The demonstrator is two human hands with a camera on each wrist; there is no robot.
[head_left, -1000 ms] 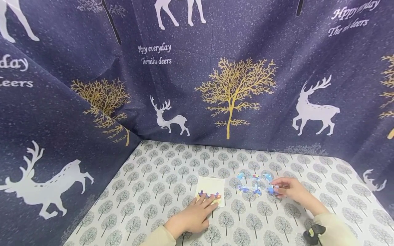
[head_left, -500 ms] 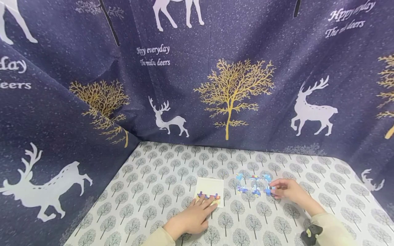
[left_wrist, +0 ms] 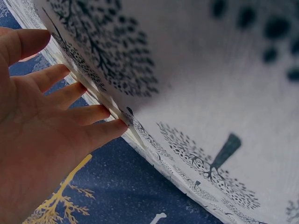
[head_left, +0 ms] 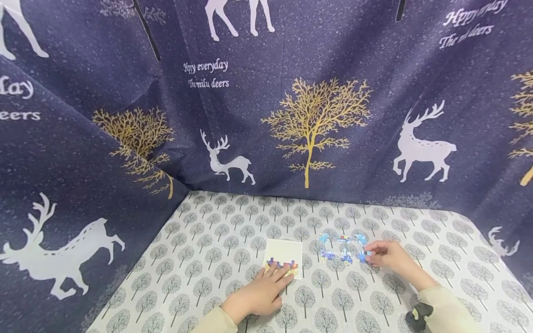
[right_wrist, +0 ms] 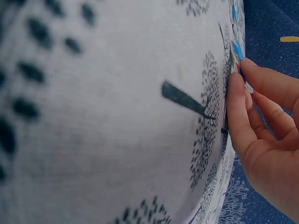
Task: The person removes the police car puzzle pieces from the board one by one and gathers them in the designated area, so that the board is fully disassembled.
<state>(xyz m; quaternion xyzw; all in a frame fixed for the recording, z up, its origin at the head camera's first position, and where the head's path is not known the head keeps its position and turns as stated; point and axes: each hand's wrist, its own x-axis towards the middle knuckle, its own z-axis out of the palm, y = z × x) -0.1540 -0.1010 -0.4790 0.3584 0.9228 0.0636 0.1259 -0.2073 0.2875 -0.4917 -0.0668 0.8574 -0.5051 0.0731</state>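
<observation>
In the head view, my left hand (head_left: 260, 291) lies with fingers spread and straight on the lower part of a pale puzzle board (head_left: 283, 249). Under those fingertips shows a row of joined purple and yellow puzzle pieces (head_left: 272, 263), partly hidden by the hand. The left wrist view shows the same fingertips against the thin edge of the board (left_wrist: 110, 103). To the right, my right hand (head_left: 387, 255) pinches a blue puzzle piece (head_left: 363, 256) between thumb and fingers. In the right wrist view a small coloured part of the piece (right_wrist: 249, 87) shows at those fingertips.
Several loose blue puzzle pieces (head_left: 344, 254) lie in two rows between the board and my right hand. The table wears a white cloth (head_left: 200, 268) printed with trees. Behind it hangs a dark blue curtain (head_left: 250, 111). A black object (head_left: 418, 317) sits at the right sleeve.
</observation>
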